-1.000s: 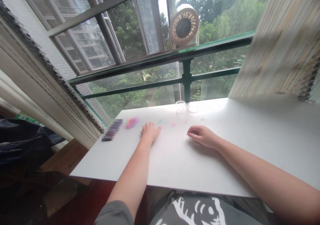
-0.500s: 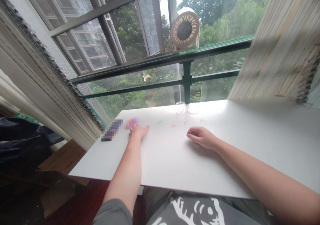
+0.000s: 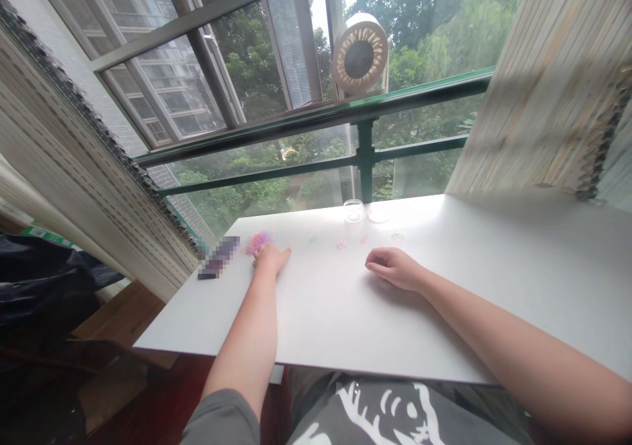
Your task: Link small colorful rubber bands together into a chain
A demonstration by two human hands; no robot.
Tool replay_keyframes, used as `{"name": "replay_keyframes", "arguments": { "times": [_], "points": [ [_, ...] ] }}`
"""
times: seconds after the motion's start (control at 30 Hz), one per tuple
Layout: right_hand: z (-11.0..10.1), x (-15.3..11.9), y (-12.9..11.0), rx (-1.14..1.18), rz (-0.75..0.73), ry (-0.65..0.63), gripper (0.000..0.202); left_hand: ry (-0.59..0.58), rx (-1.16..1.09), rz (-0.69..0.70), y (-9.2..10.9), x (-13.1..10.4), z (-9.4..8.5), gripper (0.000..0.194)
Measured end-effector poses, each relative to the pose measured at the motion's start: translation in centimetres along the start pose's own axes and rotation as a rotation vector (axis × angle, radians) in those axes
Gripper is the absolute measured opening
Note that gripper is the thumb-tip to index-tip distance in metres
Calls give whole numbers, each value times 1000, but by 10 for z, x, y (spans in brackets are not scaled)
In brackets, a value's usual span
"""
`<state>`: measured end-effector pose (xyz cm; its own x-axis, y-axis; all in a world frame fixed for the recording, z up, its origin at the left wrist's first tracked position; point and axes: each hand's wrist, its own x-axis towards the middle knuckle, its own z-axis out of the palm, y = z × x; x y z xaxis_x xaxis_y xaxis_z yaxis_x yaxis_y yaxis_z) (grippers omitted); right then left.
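Left hand at the colourful pile, thumb out;
my right hand is curled; whether either pinches, I cannot tell.

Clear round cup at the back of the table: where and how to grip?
I'd pinch the upper side wall of the clear cup from above and the near side: it's upright, short and round, with its near side free. The pale disc crowds its right, so angle in from the left.

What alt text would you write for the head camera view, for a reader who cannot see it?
A person's left hand is at a colourful pile on a white table; the right hand is loosely curled. Farther back, a clear round container stands near a window.
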<state>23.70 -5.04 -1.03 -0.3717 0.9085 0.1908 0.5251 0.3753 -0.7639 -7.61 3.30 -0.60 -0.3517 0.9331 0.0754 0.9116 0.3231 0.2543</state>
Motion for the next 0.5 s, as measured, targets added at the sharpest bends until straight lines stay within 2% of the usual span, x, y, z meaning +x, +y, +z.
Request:
{"name": "replay_keyframes", "arguments": {
  "times": [0.17,0.27,0.37,0.5],
  "points": [
    [0,-1,1,0,0,4,18,108,-180,104,7,-6,1,60],
    [-1,-1,0,-15,-5,15,18,130,-548,268,21,-15,4,53],
    [-1,0,-1,-31,-15,24,17,-18,-1001,396,39,-29,10,43],
    [-1,2,1,-39,-37,43,16,-248,-1348,380,60,-49,17,37]
  ]
}}
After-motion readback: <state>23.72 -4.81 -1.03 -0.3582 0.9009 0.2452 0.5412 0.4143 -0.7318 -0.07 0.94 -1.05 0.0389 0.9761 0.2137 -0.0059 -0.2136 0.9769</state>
